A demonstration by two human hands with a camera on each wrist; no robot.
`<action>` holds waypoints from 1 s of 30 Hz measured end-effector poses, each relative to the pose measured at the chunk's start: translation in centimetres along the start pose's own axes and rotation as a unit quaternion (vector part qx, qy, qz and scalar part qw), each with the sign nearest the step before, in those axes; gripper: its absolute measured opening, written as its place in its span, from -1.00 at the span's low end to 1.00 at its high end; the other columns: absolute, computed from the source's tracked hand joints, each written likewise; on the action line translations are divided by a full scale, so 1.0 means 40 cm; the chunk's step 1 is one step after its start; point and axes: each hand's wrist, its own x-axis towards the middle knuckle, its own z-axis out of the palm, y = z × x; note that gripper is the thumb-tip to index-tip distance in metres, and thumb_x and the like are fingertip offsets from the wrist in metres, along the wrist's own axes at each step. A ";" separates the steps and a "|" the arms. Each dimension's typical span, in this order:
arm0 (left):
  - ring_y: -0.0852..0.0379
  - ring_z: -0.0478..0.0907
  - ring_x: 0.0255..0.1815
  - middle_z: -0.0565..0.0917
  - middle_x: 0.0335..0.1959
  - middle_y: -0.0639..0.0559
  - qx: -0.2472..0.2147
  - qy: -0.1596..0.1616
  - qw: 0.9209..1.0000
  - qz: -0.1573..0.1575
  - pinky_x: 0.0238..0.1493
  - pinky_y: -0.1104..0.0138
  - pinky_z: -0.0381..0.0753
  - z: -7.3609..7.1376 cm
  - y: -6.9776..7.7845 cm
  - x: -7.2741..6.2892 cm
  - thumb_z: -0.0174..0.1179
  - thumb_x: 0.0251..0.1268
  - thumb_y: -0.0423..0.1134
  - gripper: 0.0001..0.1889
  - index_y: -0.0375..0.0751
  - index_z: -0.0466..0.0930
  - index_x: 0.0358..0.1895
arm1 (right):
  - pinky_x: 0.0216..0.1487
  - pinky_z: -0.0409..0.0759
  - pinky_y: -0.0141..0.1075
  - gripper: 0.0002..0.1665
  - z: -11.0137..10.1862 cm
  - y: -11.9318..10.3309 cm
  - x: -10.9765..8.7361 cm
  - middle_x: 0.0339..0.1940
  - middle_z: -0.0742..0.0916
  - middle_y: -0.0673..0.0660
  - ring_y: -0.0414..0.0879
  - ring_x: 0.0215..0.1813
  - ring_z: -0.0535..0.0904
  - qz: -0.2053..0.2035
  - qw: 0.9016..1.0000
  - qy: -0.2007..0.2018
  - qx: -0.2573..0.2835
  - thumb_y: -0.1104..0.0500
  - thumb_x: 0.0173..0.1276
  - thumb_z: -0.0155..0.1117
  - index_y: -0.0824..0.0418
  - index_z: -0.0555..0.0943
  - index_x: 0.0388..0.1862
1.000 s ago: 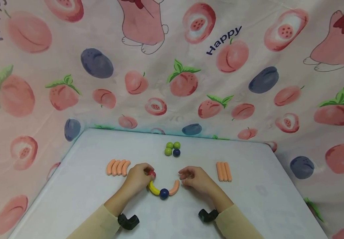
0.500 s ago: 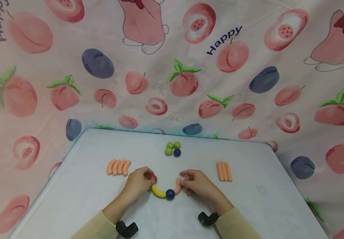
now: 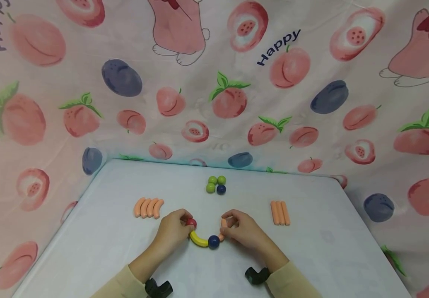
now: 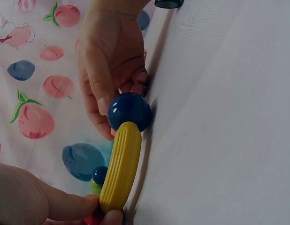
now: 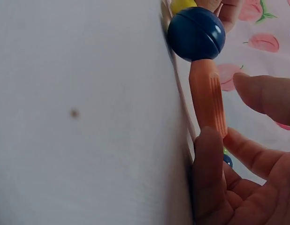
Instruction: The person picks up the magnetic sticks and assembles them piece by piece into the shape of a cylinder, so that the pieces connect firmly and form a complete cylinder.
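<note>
My left hand (image 3: 175, 227) pinches a red magnetic building ball (image 3: 191, 222) at the left end of a U-shaped chain. From that ball a curved yellow magnetic building stick (image 3: 198, 239) runs to a dark blue ball (image 3: 213, 241) resting on the table. A curved orange stick (image 5: 208, 93) joins the blue ball on its other side. My right hand (image 3: 242, 229) has its fingers around the orange stick's free end; in the right wrist view the thumb (image 5: 267, 96) stands apart from it. The red ball is mostly hidden by fingers in the left wrist view.
Several green balls (image 3: 212, 180) and one dark blue ball (image 3: 221, 189) sit together at the back of the white table (image 3: 311, 256). Several curved orange sticks (image 3: 148, 208) lie to the left, and 3 straight ones (image 3: 280, 213) to the right. A fruit-print cloth (image 3: 214, 82) hangs behind.
The chain has shifted right, its red end also drawn toward the person by my left hand. My right hand has gone from beside the orange stick to its free end, now turned more upright.
</note>
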 end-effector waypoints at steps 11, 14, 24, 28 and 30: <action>0.15 0.58 -0.31 0.74 -0.24 -0.01 -0.006 0.002 1.000 -0.005 -0.26 0.31 0.60 0.001 -0.002 -0.007 0.50 0.29 -0.34 -0.77 -0.19 0.74 -0.03 | -0.38 0.64 -0.31 -0.55 0.013 -0.005 0.010 -0.19 0.72 0.13 -0.11 -0.41 0.59 0.018 0.996 0.025 0.087 0.23 0.41 0.50 0.18 0.66 0.26; 0.17 0.59 -0.37 0.72 -0.27 0.00 -0.014 -0.006 1.000 -0.009 -0.32 0.33 0.60 0.003 -0.005 -0.010 0.50 0.29 -0.33 -0.76 -0.20 0.73 -0.02 | -0.42 0.64 -0.33 -0.59 0.017 -0.005 0.016 -0.16 0.73 0.15 -0.10 -0.40 0.59 0.030 0.991 0.033 0.124 0.24 0.44 0.47 0.19 0.66 0.23; 0.17 0.59 -0.38 0.72 -0.28 0.01 -0.023 -0.019 0.999 -0.025 -0.34 0.33 0.58 -0.011 -0.010 -0.026 0.51 0.25 -0.33 -0.76 -0.19 0.68 -0.08 | -0.55 0.49 -0.38 -0.69 0.035 -0.004 0.045 -0.19 0.76 0.12 -0.16 -0.57 0.49 0.029 0.989 0.050 0.133 0.12 0.47 0.49 0.15 0.74 0.13; 0.16 0.61 -0.37 0.74 -0.26 0.01 -0.031 -0.030 0.999 -0.030 -0.33 0.31 0.60 -0.024 -0.014 -0.032 0.53 0.24 -0.31 -0.75 -0.20 0.67 -0.09 | -0.54 0.46 -0.39 -0.70 0.041 -0.007 0.063 -0.24 0.74 0.08 -0.16 -0.56 0.48 0.043 0.989 0.057 0.128 0.04 0.44 0.52 0.08 0.78 0.09; 0.16 0.63 -0.33 0.75 -0.24 0.02 -0.034 -0.037 0.998 -0.033 -0.29 0.30 0.61 -0.033 -0.019 -0.031 0.54 0.24 -0.27 -0.73 -0.19 0.68 -0.08 | -0.56 0.42 -0.39 -0.70 0.043 -0.011 0.071 -0.26 0.73 0.06 -0.15 -0.56 0.47 0.053 0.989 0.059 0.126 0.01 0.42 0.54 0.04 0.79 0.07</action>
